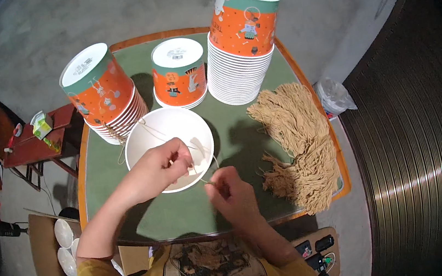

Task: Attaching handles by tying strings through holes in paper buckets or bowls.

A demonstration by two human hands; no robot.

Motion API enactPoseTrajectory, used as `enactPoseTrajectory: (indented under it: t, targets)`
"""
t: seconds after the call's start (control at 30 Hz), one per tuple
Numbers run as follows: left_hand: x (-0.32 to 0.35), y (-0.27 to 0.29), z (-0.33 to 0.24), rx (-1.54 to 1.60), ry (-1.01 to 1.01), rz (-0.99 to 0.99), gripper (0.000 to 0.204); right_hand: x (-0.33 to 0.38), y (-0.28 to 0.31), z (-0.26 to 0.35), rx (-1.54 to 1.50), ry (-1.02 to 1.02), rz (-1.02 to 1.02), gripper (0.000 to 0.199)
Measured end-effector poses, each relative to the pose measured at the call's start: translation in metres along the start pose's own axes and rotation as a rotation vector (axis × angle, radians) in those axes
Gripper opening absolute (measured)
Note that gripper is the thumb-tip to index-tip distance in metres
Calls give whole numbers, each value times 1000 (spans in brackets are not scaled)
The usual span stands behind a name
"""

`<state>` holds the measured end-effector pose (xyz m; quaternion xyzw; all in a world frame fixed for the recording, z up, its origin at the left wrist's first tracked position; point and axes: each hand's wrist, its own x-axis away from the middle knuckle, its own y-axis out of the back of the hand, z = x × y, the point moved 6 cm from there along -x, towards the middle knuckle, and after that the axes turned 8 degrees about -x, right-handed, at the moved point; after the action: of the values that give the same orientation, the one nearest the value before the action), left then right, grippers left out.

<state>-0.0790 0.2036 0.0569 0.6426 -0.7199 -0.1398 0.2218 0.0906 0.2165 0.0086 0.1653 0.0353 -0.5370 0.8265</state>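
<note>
A white paper bucket stands mouth up before me on the green tabletop. Thin beige cord crosses its upper left rim and trails over the inside. My left hand is over the bucket's mouth, thumb and fingers pinched on cord. Just outside the near right rim, my right hand pinches cord too, which curves up past the rim from its fingertips. The exact ends of the cord are too fine to make out. A large heap of beige cords lies to the right.
Behind the white bucket stand upside-down orange and green bucket stacks: a left stack, a short middle one and a tall right one. A cardboard box of white buckets sits lower left; a clear-bagged bin is at right.
</note>
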Motion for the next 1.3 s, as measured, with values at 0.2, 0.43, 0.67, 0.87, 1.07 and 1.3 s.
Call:
enactPoseTrajectory:
  t: [0.2,0.43,0.67,0.87,1.07,1.3]
  targets:
    - [-6,-8,-7,484,126,102,15,-15,22,17,-166,14,120,19]
    - [-3,-11,-8,352,-80,134,15,-38,31,46,-95,179,223,14]
    - [-6,-14,0,244,53,98,15,-59,18,68,-70,238,353,9]
    - [-6,-18,-3,148,-49,153,17,-83,8,56,-21,374,311,13]
    - [-8,-18,2,261,-3,191,18,-73,20,39,37,362,209,15]
    - [-11,-21,6,205,47,180,21,-45,23,37,133,614,111,20]
